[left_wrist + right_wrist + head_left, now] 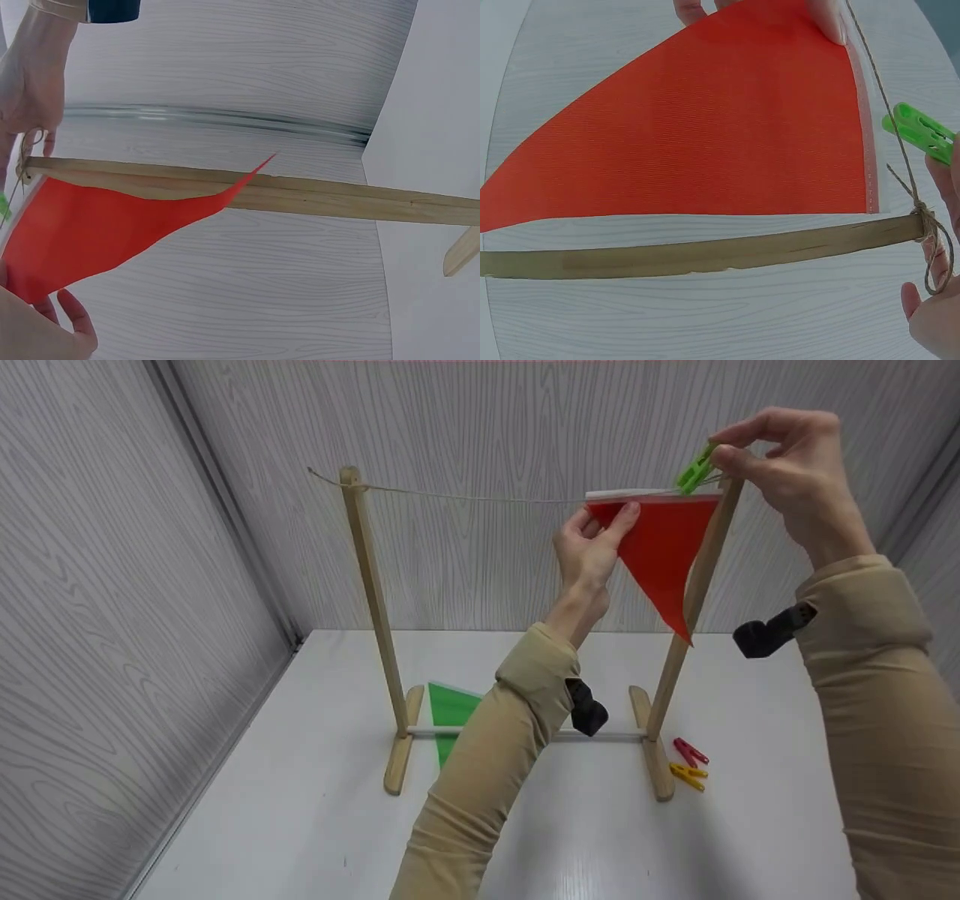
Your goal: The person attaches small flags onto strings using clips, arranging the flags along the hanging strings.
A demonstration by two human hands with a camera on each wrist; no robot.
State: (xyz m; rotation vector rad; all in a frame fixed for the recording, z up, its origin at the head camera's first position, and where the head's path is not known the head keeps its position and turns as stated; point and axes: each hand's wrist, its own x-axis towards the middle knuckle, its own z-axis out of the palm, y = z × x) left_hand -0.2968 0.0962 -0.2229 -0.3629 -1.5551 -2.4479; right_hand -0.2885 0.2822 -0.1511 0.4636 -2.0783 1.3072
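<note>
A red triangular pennant (664, 544) with a white top edge hangs point down beside the right wooden post. My left hand (589, 544) pinches its upper left corner between thumb and fingers, close under the string (480, 499). Up by the right post's top, my right hand (806, 461) pinches a green clothespin (696, 471) by its handle end. In the right wrist view the clothespin's (922, 133) tip is at the string, apart from the pennant's (727, 112) edge. Whether its tip grips the string is unclear.
Two wooden posts, left (375, 607) and right (701, 577), stand on feet joined by a white rod (607, 733). A green pennant (450, 709) lies on the white table (300, 810), partly behind my left sleeve. Red (690, 751) and yellow (688, 775) clothespins lie beside the right foot.
</note>
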